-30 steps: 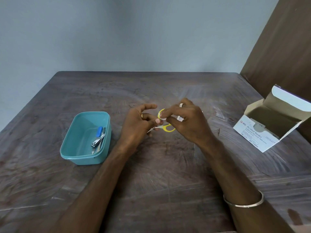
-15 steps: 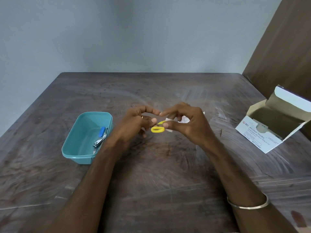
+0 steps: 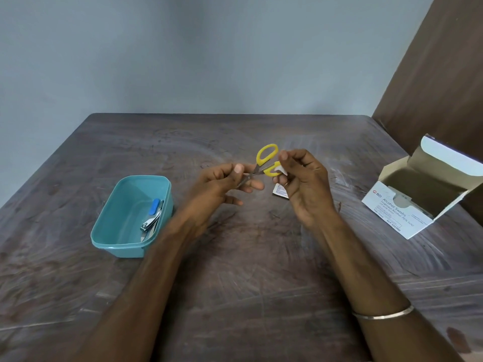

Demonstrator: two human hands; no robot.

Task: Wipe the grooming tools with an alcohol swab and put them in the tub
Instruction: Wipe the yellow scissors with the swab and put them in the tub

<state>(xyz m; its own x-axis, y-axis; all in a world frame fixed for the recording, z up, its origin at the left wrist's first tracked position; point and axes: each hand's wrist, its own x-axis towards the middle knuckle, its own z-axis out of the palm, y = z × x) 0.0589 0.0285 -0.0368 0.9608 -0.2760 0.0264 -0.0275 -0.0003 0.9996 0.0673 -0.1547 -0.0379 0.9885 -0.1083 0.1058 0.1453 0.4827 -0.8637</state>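
Since a moment ago we have turned the scissors over: the yellow handles, which lay low between our fingers, now stand up and away from us, and the blades point down into our left hand. This hand pinches the blades between thumb and curled fingers. Our right hand is curled too and presses the white alcohol swab against the lower handle loop; a torn swab packet shows just under this hand, but we cannot tell if the hand holds it or if it lies on the table. We judge that the wiping has passed to the handles, so this tool is almost finished. The teal tub waits to our left, with a nail clipper and a blue-handled tool already inside. The open box of swabs stands well apart on the right.
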